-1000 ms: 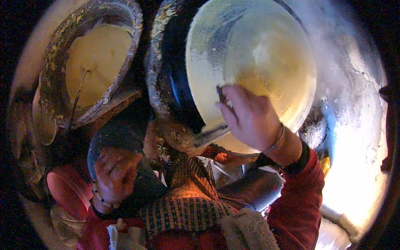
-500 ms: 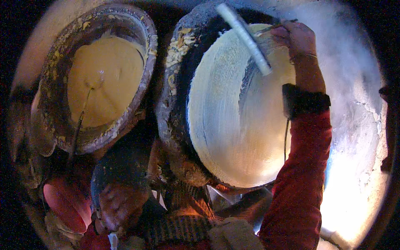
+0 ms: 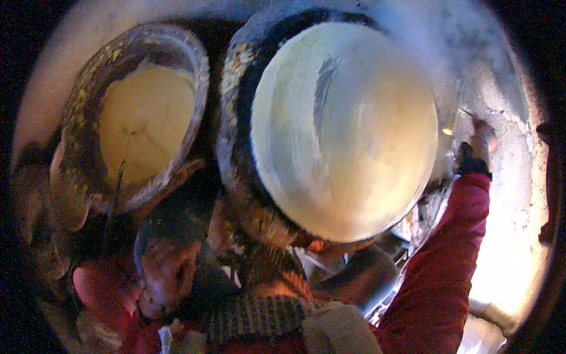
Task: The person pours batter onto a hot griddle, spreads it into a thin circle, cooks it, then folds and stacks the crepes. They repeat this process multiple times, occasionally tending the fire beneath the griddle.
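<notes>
A large round griddle (image 3: 348, 135) carries a thin layer of pale batter, with a darker streak left of its middle. To its right, above the pale ledge, my right hand (image 3: 483, 137) is closed on a batter spreader (image 3: 450, 125), whose head looks blurred beside the griddle's rim. Low on the left, my left hand (image 3: 168, 274) rests in shadow by a dark rounded shape; its fingers are hard to make out. A wide clay vessel (image 3: 203, 88) at the left contains beige batter (image 3: 150, 115), and a thin handle (image 3: 122, 159) leans out of it.
Embers (image 3: 316, 244) glow under the griddle's front edge. A crusted clay surround (image 3: 227, 135) encloses its left side. The brightly lit ledge (image 3: 501, 236) runs down the right. A pinkish-red rounded thing (image 3: 100, 289) is at lower left. Haze blurs the griddle's upper right.
My right hand has moved right and down with the spreader, off the griddle to its right side. The whole view has shifted slightly. My left hand stays low at the left.
</notes>
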